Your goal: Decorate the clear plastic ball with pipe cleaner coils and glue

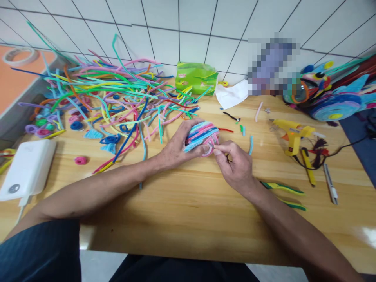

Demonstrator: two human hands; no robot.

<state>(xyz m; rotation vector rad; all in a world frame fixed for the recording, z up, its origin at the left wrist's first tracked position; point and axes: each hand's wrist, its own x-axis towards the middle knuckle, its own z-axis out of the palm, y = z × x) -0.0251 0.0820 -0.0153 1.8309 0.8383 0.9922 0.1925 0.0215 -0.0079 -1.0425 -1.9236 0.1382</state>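
Note:
My left hand (176, 145) is closed around a rounded craft piece (202, 132) made of pipe cleaners in blue, pink and white stripes. The thumb presses on its near side, beside a pink part. From the right, my right hand (236, 164) pinches a thin pointed metal tool (212, 146), its tip against that pink part. A small dark loop shows under the right fingers; most of the tool is hidden in the hand. Both hands are above the wooden table (164, 219). Green-and-yellow handled pliers (283, 188) lie beside my right forearm.
Loose pipe cleaners (117, 94) are heaped at the back left. A white power bank (29, 168) lies at left, a green tissue pack (196, 78) against the wall. At right are a yellow glue gun (293, 133), a yellow cutter (308, 166) and a finished pipe-cleaner fish (337, 103).

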